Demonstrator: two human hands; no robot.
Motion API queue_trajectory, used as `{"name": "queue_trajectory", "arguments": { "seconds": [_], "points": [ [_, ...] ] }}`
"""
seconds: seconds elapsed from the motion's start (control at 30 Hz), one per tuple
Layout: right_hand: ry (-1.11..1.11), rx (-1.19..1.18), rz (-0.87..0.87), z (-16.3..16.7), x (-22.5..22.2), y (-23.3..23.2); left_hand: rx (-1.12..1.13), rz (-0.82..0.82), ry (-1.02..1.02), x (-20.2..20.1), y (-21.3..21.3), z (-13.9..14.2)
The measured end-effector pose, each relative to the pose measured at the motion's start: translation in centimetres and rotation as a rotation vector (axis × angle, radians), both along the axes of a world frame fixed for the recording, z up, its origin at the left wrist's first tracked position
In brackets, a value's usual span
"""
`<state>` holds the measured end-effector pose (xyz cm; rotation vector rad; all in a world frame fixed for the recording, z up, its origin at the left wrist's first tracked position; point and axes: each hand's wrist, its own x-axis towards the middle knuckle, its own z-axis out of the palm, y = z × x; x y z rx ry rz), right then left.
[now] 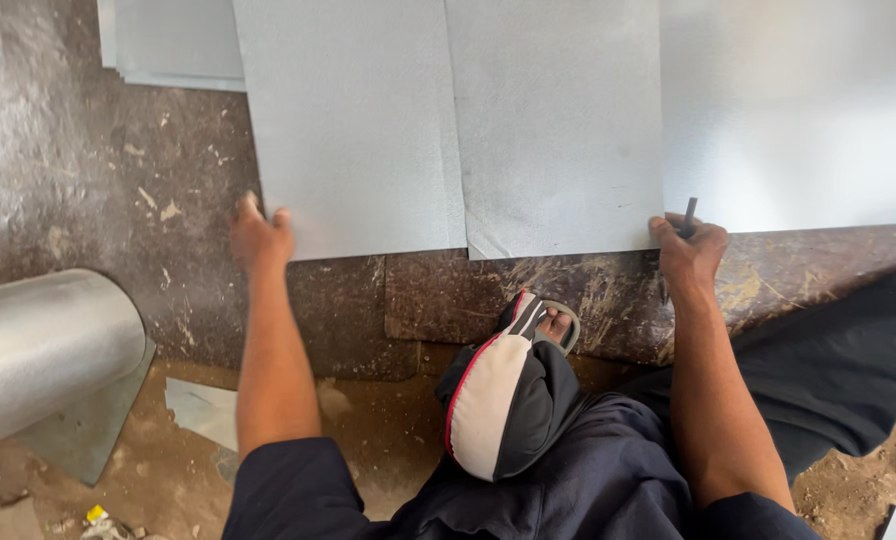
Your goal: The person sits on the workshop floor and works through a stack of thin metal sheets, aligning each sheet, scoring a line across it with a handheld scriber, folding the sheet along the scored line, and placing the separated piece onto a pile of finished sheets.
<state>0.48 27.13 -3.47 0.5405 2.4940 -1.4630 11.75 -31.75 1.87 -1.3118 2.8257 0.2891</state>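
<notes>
Flat grey metal sheets lie overlapped on a dark stone slab. My left hand presses on the near left corner of the left sheet, fingers on its edge. My right hand rests at the near edge of the middle sheet and grips a thin dark marking tool that points up at the sheet's right corner. My knee, with a red-trimmed black and white pad, sits between my arms.
A rolled metal cylinder lies at the left on a scrap sheet. More sheets are stacked at the top left. A sandalled foot rests on the slab's scratched front edge. Dirt floor with scraps lies below.
</notes>
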Motion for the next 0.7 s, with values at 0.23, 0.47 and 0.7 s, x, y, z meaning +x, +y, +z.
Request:
{"name": "queue_trajectory", "arguments": {
  "seconds": [0.23, 0.47, 0.7],
  "points": [
    [0.060, 0.083, 0.010, 0.2, -0.7, -1.4, 0.155, -0.690, 0.239, -5.8, 14.3, -6.0],
    [0.036, 0.155, 0.085, -0.2, -1.3, -2.8, 0.036, -0.867, 0.202, -8.5, 15.2, -7.2],
    [0.054, 0.049, 0.053, -0.4, -1.3, -3.8, 0.089, -0.832, 0.218, -7.7, 14.1, -10.5]
  ]
}}
